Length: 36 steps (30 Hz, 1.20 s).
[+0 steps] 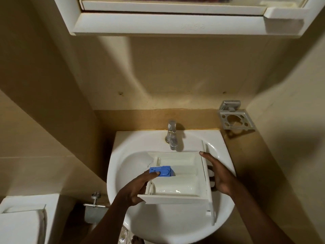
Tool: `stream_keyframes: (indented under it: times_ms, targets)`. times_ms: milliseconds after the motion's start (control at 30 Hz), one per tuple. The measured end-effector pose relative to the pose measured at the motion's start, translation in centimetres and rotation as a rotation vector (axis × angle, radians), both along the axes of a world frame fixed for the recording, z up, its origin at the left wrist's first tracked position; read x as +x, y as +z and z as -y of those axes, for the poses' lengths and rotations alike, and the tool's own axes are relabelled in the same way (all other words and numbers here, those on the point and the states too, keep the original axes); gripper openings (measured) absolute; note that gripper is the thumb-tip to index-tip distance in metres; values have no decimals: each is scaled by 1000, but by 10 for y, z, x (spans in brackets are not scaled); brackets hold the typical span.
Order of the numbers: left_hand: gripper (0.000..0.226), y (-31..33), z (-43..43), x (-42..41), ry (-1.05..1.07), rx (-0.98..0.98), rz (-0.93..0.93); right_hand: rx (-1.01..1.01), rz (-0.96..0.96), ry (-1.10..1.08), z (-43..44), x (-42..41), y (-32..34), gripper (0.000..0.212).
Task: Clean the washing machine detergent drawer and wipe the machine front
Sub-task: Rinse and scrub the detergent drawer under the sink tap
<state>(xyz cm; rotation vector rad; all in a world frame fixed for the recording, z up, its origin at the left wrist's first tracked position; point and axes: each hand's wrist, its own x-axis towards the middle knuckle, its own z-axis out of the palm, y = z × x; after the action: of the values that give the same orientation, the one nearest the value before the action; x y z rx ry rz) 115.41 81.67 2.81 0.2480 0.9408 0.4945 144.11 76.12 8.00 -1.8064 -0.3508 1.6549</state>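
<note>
A white detergent drawer [177, 184] with a blue softener insert [162, 170] is held over the white sink [123, 161], below the tap [172, 134]. My left hand [135, 189] grips the drawer's left end, with one finger resting on the blue insert. My right hand [219, 175] grips the drawer's front panel on the right, fingers spread along it. The drawer's compartments look wet and glossy. No water runs from the tap.
A white mirror cabinet [175, 23] hangs overhead. A metal toothbrush holder [235, 118] is fixed to the right wall. A white toilet cistern [22, 221] stands at lower left, with a wall valve [95, 201] beside the sink. Walls close in on both sides.
</note>
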Motion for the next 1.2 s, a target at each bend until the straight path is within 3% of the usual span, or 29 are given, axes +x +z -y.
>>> stream_keyframes:
  times_ms: [33, 100, 200, 300, 400, 533, 667, 833, 1000, 1200]
  targets:
    - [52, 4, 7, 5, -124, 166, -131, 15, 7, 12, 1, 1, 6, 77]
    - [69, 9, 7, 14, -265, 193, -176, 27, 37, 38, 2, -1, 15, 87]
    - [108, 7, 5, 17, -212, 144, -231, 59, 97, 6, 5, -8, 28, 90]
    - [131, -3, 5, 21, -206, 144, -320, 154, 165, -27, 3, -11, 38, 90]
    - [111, -3, 3, 26, -231, 189, -346, 232, 254, -33, 1, -11, 46, 79]
    - [83, 0, 5, 31, -255, 203, -346, 245, 362, 11, -2, -13, 49, 98]
    - [94, 3, 4, 28, -279, 203, -371, 252, 397, 21, -1, -18, 53, 98]
    - [77, 10, 7, 23, -326, 188, -365, 262, 432, 34, 2, -22, 54, 96]
    - [98, 10, 12, 20, -378, 184, -366, 219, 442, 35, 1, -25, 47, 96]
    - [51, 12, 10, 17, -424, 277, -420, 211, 441, 12, -2, -23, 43, 94]
